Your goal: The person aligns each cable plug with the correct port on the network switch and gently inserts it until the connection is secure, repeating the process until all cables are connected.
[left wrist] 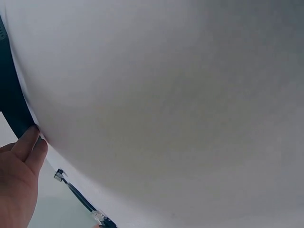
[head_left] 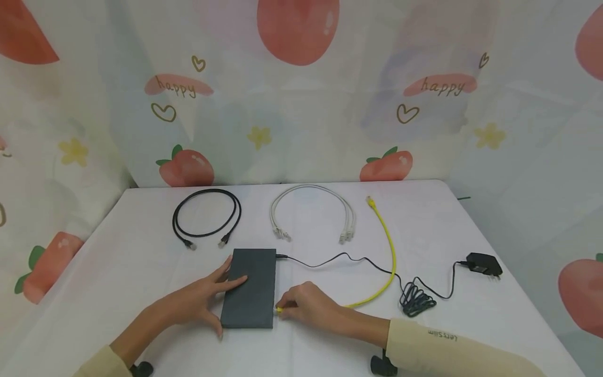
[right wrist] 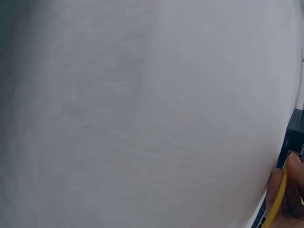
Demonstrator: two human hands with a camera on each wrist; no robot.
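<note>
A flat dark grey box lies on the white table, its ports along the right side. My left hand steadies it from the left with fingers spread: one finger rests on top, the others touch the left edge. In the left wrist view, fingertips of that hand meet the side of the box. My right hand pinches the near plug of a yellow network cable against the box's right side. The right wrist view shows the yellow cable running from the fingers; how deep the plug sits is hidden.
A black network cable lies coiled at the back left. Pale grey network cables curve behind the box. A thin black power cord runs from the box's right side to a bundle and a black power adapter.
</note>
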